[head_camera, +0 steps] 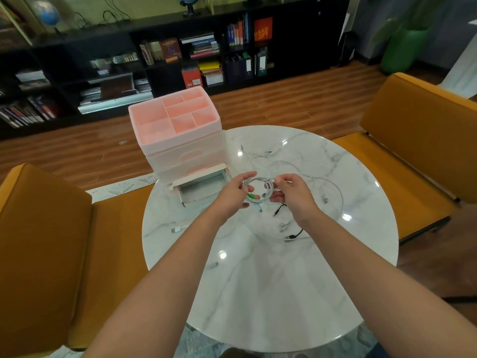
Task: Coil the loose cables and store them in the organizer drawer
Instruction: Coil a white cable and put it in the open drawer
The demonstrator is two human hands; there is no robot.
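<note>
Left hand (233, 193) has fingers curled through the left side of a white cable coil (259, 189), thumb on top and fingertips underneath, gripping the loops. Right hand (290, 189) pinches the coil's right side between thumb and forefinger, other fingers curled under it. Coil is held just above the round marble table (258, 293), loops stacked roughly flat, a green plug (252, 196) showing inside the ring and a loose tail with a white plug hanging below toward the table. Taking the coil as reference: just to its left, the bottom drawer (200, 188) of the pink organizer (178, 133) is pulled out and open, inside looks white; can't tell if anything is in it. Organizer sits at the table's far-left edge, behind and left of the coil, top tray divided into compartments. Beyond the coil, more white cables (263, 153) lie loose and tangled. To its right, a long white cable arcs around with a plug end (325, 200). Near side of the coil, under the right wrist: a black cable (294, 235) and some small connectors. Near-left of the coil, a white USB plug (176, 229) lies alone. Orange chairs (44, 241) flank the table; dark bookshelf (154, 55) along the far wall.
</note>
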